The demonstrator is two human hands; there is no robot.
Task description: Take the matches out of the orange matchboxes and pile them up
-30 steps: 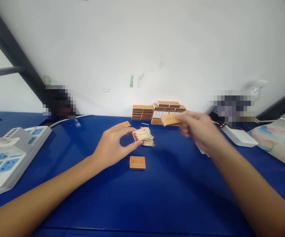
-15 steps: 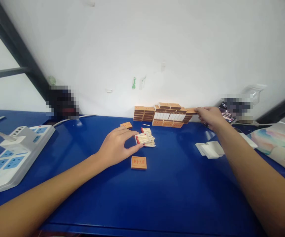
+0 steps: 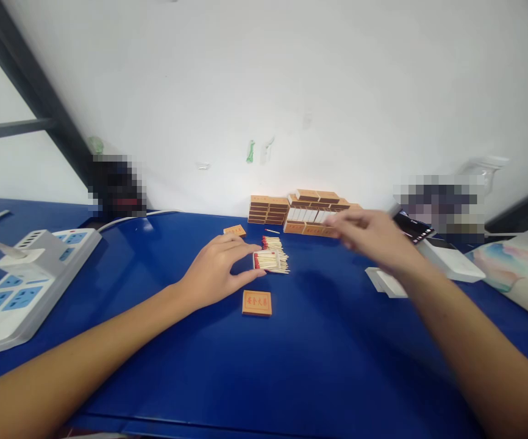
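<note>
Between the thumb and fingers of my left hand (image 3: pixel 216 265) is a white matchbox tray (image 3: pixel 259 262) filled with red-headed matches. Just behind it lies a loose pile of matches (image 3: pixel 282 255), with a single match (image 3: pixel 272 231) apart from it. My right hand (image 3: pixel 376 235) hangs in front of the right end of the matchbox stack (image 3: pixel 268 210), its fingers blurred by motion; whether they hold anything does not show. One orange matchbox (image 3: pixel 257 303) lies flat nearer me. Another matchbox (image 3: pixel 235 230) sits behind my left hand.
White empty trays (image 3: pixel 385 283) lie under my right forearm. Beyond them are a phone (image 3: pixel 413 227), a white box (image 3: pixel 451 261) and a colourful packet (image 3: pixel 515 268). A power strip (image 3: pixel 30 292) stands at the left on the blue table (image 3: pixel 264 372). The wall (image 3: pixel 246 79) closes off the back.
My right hand has left the matchbox at the stack's right end and moved left and toward me. That matchbox stays at the stack. My left hand keeps the tray nearly in place.
</note>
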